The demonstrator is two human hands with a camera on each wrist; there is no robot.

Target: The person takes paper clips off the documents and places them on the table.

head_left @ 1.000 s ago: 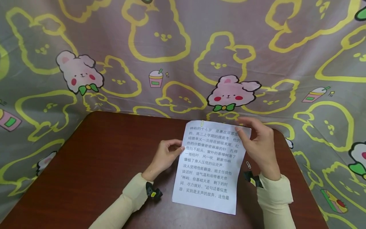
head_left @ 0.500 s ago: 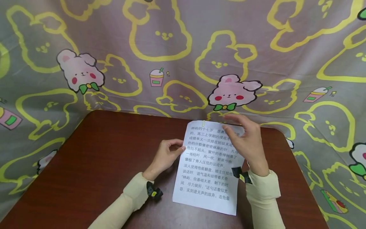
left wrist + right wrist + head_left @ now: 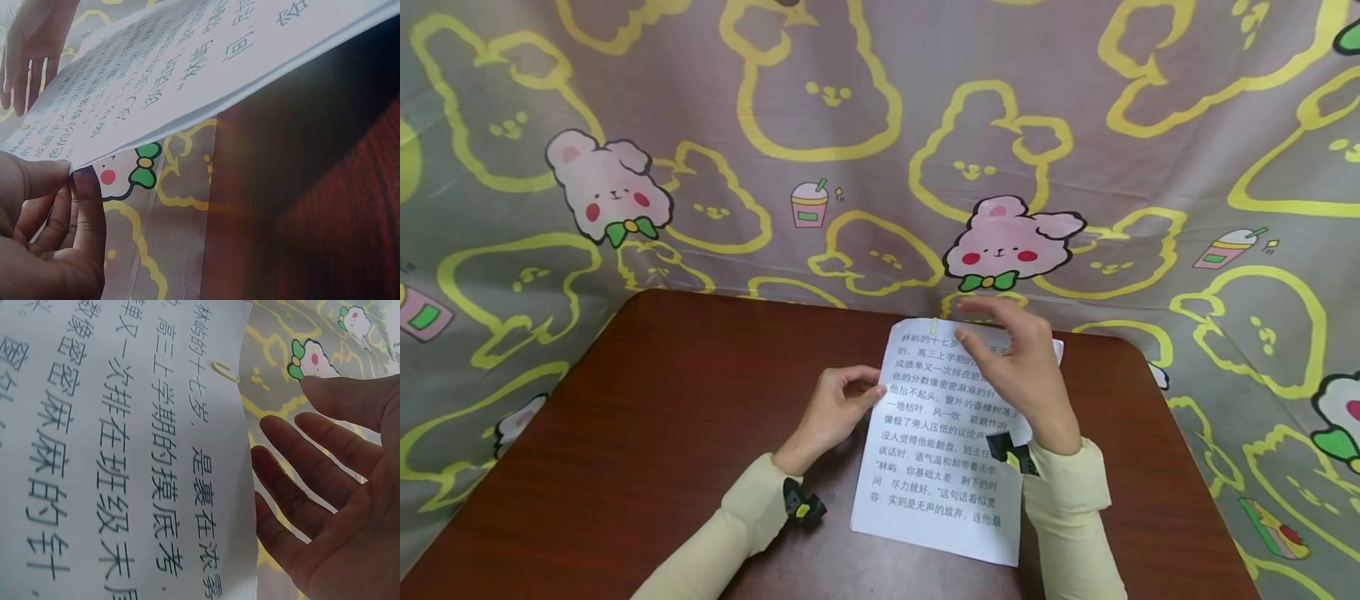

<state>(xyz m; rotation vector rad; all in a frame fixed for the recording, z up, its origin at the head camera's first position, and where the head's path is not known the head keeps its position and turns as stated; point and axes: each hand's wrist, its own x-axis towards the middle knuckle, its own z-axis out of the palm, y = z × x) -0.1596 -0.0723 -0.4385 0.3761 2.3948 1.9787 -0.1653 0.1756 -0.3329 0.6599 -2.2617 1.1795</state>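
Observation:
Printed white sheets (image 3: 940, 467) are raised above the table, with a yellow paper clip (image 3: 934, 326) on their top edge. My left hand (image 3: 827, 417) pinches their left edge between thumb and fingers; the left wrist view shows the thumb on top of the paper (image 3: 187, 75). My right hand (image 3: 1018, 367) is over the upper right part of the sheets in the head view, thumb and fingers spread apart. In the right wrist view, the fingers of that hand (image 3: 337, 481) are loosely bent beside the top edge of the paper (image 3: 125, 456), with nothing held; the clip (image 3: 224, 371) is near.
The dark red-brown table (image 3: 700, 400) extends on both sides of the sheets. Behind it hangs a grey curtain (image 3: 865, 75) with yellow outlines and rabbit faces. Black straps with small devices are on both wrists.
My right hand has moved left across the upper part of the sheets, towards the yellow clip. A paper clip seen earlier to the right of the sheets is now out of sight. The left hand keeps its hold.

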